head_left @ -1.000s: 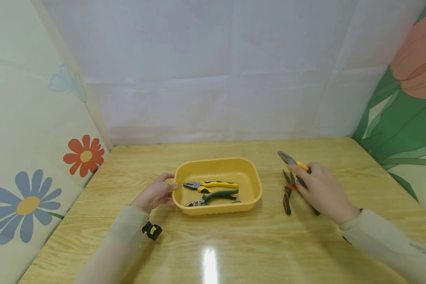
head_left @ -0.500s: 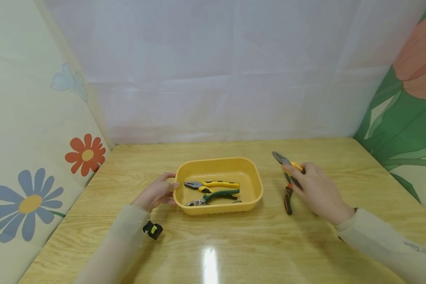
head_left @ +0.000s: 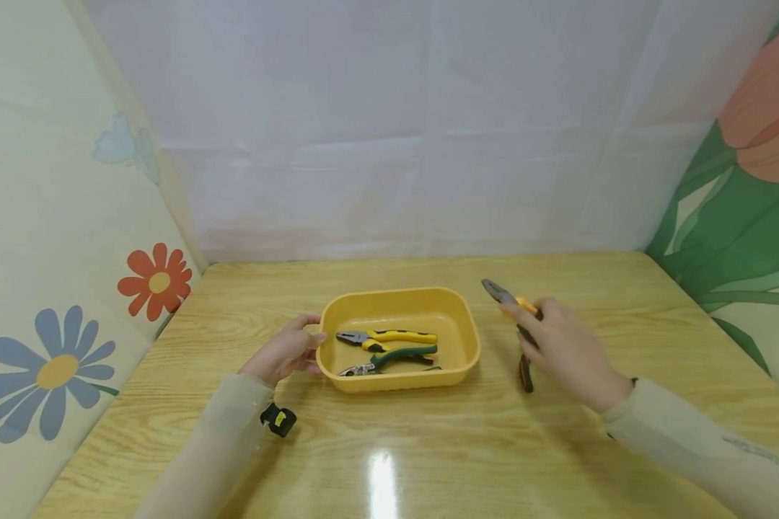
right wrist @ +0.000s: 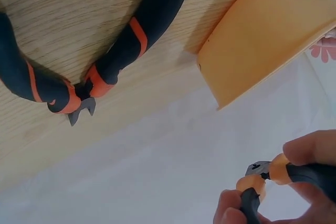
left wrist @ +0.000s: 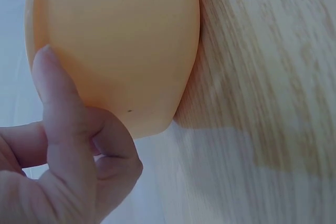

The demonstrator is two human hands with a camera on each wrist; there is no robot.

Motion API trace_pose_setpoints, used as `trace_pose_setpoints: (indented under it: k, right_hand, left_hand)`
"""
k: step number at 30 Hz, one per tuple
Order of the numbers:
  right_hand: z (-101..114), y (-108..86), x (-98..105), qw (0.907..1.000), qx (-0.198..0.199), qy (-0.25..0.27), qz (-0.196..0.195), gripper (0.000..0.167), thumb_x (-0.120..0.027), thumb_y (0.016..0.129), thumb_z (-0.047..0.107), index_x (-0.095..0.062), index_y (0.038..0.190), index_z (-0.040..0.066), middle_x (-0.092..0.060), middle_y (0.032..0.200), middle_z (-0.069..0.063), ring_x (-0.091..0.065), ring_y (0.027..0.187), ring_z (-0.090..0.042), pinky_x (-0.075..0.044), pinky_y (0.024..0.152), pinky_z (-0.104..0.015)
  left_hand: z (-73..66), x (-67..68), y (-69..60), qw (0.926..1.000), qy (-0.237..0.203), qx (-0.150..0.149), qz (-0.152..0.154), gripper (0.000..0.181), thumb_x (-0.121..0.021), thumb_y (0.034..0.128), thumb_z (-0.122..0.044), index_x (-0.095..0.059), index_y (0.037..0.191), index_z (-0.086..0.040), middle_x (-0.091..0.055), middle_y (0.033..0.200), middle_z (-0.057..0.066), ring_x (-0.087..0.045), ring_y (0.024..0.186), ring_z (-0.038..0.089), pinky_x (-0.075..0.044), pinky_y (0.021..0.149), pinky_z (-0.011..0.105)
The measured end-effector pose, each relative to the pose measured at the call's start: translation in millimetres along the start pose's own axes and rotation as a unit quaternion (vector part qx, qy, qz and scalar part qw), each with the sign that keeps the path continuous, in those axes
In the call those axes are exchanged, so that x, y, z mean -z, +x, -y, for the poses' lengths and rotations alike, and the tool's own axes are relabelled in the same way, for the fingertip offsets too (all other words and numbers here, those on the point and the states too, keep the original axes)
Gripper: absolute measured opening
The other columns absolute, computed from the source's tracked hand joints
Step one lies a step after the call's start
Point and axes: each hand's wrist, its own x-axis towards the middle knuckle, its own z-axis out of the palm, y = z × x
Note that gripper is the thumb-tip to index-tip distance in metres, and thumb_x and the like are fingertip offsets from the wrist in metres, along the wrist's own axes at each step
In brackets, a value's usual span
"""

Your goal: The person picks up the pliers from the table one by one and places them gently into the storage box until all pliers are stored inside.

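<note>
A yellow plastic bin (head_left: 399, 383) stands mid-table in the head view, with yellow-and-black pliers (head_left: 402, 336) and green-handled pliers (head_left: 402, 354) lying inside. My left hand (head_left: 287, 352) grips its left end, thumb over the rim; the left wrist view shows the thumb and curled fingers (left wrist: 68, 140) at the bin wall (left wrist: 121, 51). To the bin's right, my right hand (head_left: 568, 353) holds orange-and-black pliers (head_left: 498, 291) above the table, jaws pointing up and left. Beneath it lie red-and-black pliers (head_left: 526, 373), partly hidden by the hand; the right wrist view shows their spread handles (right wrist: 142, 35).
The wooden table (head_left: 389, 425) reaches back to a pale cloth backdrop (head_left: 389, 144). Flower-printed panels stand at the left (head_left: 32, 216) and right (head_left: 753, 238). Beside the left cuff is a small black-and-yellow object (head_left: 278, 419).
My right hand has moved left toward the bin with the orange-and-black pliers, covering more of the red-and-black pair. The left hand and the bin have stayed in place.
</note>
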Motion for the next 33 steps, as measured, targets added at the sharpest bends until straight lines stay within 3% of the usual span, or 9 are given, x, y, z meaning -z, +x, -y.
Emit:
trace_pose_setpoints:
  k: [6, 16, 25, 33]
  right_hand:
    - [7.0, 4.1, -3.3, 0.9999, 0.016, 0.0, -0.005, 0.046, -0.075, 0.078, 0.0, -0.064, 0.122, 0.009, -0.055, 0.093, -0.025, -0.049, 0.066, -0.027, -0.044, 0.053, -0.038]
    - [17.7, 11.9, -6.2, 0.9988, -0.003, 0.028, 0.04, 0.046, -0.071, 0.084, 0.003, -0.061, 0.128, 0.011, -0.053, 0.096, -0.023, -0.047, 0.069, -0.024, -0.042, 0.052, -0.036]
    - [22.6, 14.5, -11.9, 0.9989, 0.031, 0.025, 0.024, 0.047, -0.072, 0.083, 0.0, -0.062, 0.128, 0.009, -0.053, 0.095, -0.021, -0.047, 0.069, -0.025, -0.045, 0.055, -0.036]
    - [31.1, 22.0, -17.5, 0.9981, 0.046, 0.007, 0.041, 0.048, -0.074, 0.085, 0.007, -0.06, 0.131, 0.012, -0.055, 0.104, -0.022, -0.055, 0.082, -0.035, -0.05, 0.059, -0.042]
  left_hand:
    - [-0.8, -0.3, -1.5, 1.0, 0.002, -0.002, 0.001, 0.046, -0.041, 0.1032, -0.006, -0.025, 0.146, -0.003, -0.059, 0.104, 0.022, -0.06, 0.072, 0.019, -0.054, 0.056, 0.028]
    - [-0.4, 0.5, -2.7, 1.0, 0.002, -0.001, 0.001, 0.047, -0.041, 0.1033, -0.006, -0.024, 0.147, -0.003, -0.059, 0.1, 0.019, -0.058, 0.07, 0.017, -0.053, 0.055, 0.027]
    - [0.0, -1.1, -0.6, 1.0, -0.006, 0.0, 0.0, 0.046, -0.042, 0.1026, -0.005, -0.025, 0.145, -0.002, -0.059, 0.098, 0.018, -0.059, 0.07, 0.017, -0.054, 0.054, 0.027]
    - [-0.1, 1.1, -0.4, 1.0, 0.0, -0.006, 0.008, 0.045, -0.041, 0.1034, -0.005, -0.025, 0.146, -0.003, -0.06, 0.093, 0.017, -0.06, 0.066, 0.016, -0.053, 0.052, 0.025]
